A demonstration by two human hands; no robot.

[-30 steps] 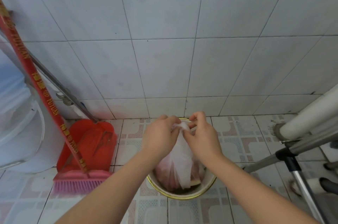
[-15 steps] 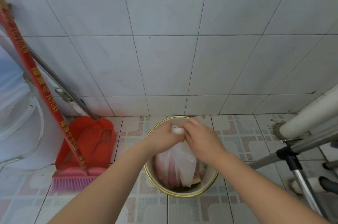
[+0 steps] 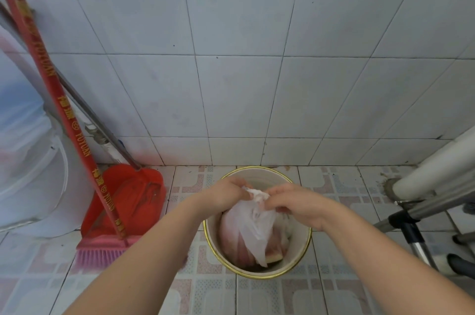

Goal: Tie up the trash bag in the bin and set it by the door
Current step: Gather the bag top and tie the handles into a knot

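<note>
From the head view, the trash bag [image 3: 253, 227] sits inside the round bin [image 3: 303, 245], which stands on the tiled floor [image 3: 334, 294] close to the white tiled wall [image 3: 244, 83]. The bag's body fills the lower part of the bin and narrows upward to a bunched neck at the far side of the opening, so its long axis runs up and away from the person, leaning towards the wall.

The left hand [image 3: 226, 192] is closed on the neck from the left, fingers curled around the gathered plastic. The right hand [image 3: 290, 201] is closed on it from the right, pinching the crumpled top, with its fingers partly tucked under the plastic so their exact hold cannot be told. The two hands are almost touching, with the white twist of the neck between them and just above the bin's rim.

Both hands are equally near the neck, one on each side, so the knot looks to be in progress; whether it is already pulled tight cannot be told. Lifting the bag out will call for a pull straight up along that axis, as the bin wall rings it closely.

A red dustpan [image 3: 128, 199] and a broom [image 3: 102, 250] lean to the left, well apart from the bin. No door is in sight.
</note>
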